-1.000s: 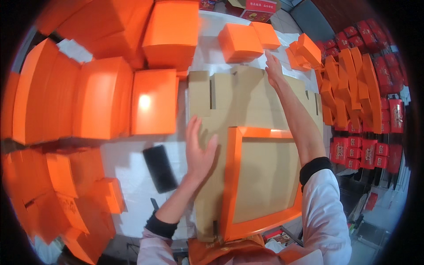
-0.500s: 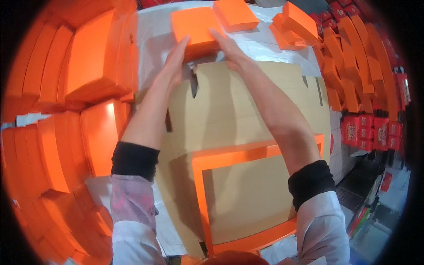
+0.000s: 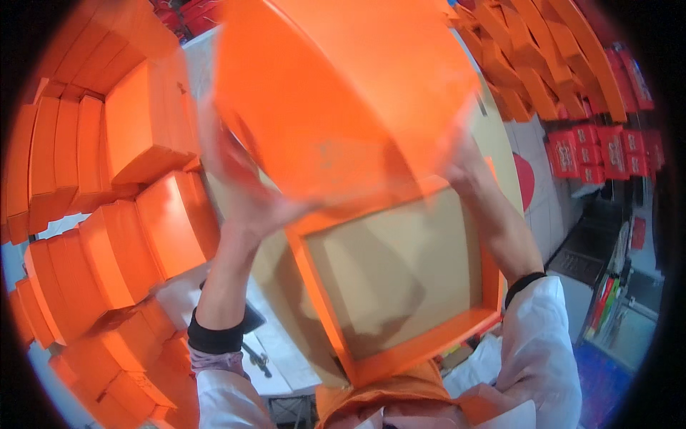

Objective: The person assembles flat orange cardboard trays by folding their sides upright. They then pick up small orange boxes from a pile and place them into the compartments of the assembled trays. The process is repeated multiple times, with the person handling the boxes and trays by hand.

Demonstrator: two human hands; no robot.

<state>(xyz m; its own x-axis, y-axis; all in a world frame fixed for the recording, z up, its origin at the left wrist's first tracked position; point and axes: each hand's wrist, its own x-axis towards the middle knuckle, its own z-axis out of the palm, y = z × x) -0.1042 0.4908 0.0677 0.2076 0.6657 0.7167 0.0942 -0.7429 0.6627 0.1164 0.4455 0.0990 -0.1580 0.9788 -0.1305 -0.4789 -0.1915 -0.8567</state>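
Note:
Both my hands hold a large orange box [image 3: 314,93] up off the work surface, tilted and smeared by motion. On its left side, my left hand [image 3: 250,196] is closed round the edge, the thumb along the lower edge. My right hand [image 3: 461,157] grips the opposite lower corner, its fingertips blurred against the orange. Beneath the box, a shallow orange frame [image 3: 320,297] lies on brown cardboard [image 3: 396,268]. The raised box covers the far part of the frame and most of the table behind it.
Stacks of orange boxes [image 3: 128,243] crowd the left side. Folded orange pieces [image 3: 536,50] stand in rows at the far right, above red packages [image 3: 589,154]. A dark crate-like object [image 3: 589,239] sits at the right. White sheeting [image 3: 282,357] shows at the near left.
Both hands have come back from the table's far side, lifting and tilting an orange box toward me. The view has shifted, and the box now hides the far boxes.

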